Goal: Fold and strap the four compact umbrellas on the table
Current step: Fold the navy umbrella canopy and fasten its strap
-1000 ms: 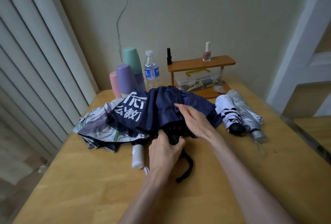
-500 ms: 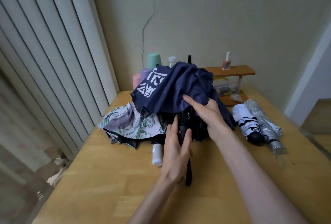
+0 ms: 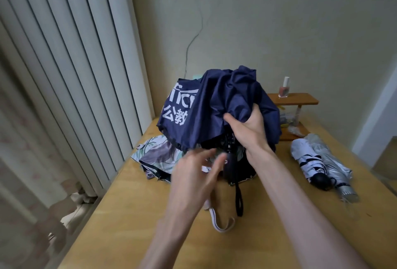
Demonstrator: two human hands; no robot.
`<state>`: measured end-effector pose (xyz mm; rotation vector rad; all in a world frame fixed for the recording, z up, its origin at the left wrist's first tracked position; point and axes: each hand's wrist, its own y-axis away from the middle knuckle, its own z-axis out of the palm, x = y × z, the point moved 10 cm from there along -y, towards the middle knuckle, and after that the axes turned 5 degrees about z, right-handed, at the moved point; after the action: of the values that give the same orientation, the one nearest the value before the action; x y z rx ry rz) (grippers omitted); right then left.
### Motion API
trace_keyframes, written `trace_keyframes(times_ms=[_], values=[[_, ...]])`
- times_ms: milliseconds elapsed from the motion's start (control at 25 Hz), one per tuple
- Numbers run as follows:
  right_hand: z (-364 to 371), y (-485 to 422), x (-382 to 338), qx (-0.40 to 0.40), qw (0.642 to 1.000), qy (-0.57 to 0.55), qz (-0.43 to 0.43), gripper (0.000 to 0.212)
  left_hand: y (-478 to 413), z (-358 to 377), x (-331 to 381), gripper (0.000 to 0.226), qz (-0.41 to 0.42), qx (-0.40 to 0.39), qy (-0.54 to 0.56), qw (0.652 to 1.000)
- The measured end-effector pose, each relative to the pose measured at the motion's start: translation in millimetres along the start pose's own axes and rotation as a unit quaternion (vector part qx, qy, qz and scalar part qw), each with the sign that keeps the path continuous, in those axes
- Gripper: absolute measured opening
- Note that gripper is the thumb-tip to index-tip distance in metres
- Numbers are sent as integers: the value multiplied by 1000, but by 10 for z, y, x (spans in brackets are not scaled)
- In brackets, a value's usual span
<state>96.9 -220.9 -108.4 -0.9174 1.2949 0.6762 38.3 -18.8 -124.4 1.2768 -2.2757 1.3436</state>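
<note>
A navy umbrella (image 3: 206,109) with white lettering is lifted above the table, its canopy loose and bunched. My right hand (image 3: 250,128) grips a fold of its fabric from underneath. My left hand (image 3: 197,174) is blurred, fingers apart, just left of the black handle (image 3: 231,165), whose black wrist loop (image 3: 239,200) hangs down to the table. Beneath lies a floral umbrella (image 3: 156,155), unfolded, with a pale strap (image 3: 219,223) in front. At the right lie two folded umbrellas, a white one with black bands (image 3: 309,159) and a silver one (image 3: 335,165).
The wooden table (image 3: 129,225) ends at vertical blinds (image 3: 64,75) on the left. A small wooden shelf (image 3: 294,100) at the back carries a nail polish bottle (image 3: 284,87). A wall stands right behind the table.
My right hand has raised the navy umbrella higher off the table. My left hand has let go of the handle and swings beside it. The view has tilted upward.
</note>
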Motion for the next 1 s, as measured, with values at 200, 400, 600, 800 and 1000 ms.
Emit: trace_keyframes(times_ms=[200, 400, 600, 800, 1000], values=[[29, 100, -43, -36, 998, 34, -34, 62, -78, -1144, -42, 31, -6, 311, 81, 947], [-126, 135, 4, 15, 996, 74, -45, 75, -11, -1355, -379, 24, -90, 353, 55, 930], [-32, 243, 57, -59, 996, 69, -21, 63, -457, -169, -622, 115, -193, -91, 237, 948], [255, 504, 262, -167, 986, -5, 11, 62, -455, 451, -690, 129, -197, -155, 361, 898], [469, 818, 354, -345, 925, -100, 122, 42, -315, 394, -693, 45, -202, -69, 454, 865]])
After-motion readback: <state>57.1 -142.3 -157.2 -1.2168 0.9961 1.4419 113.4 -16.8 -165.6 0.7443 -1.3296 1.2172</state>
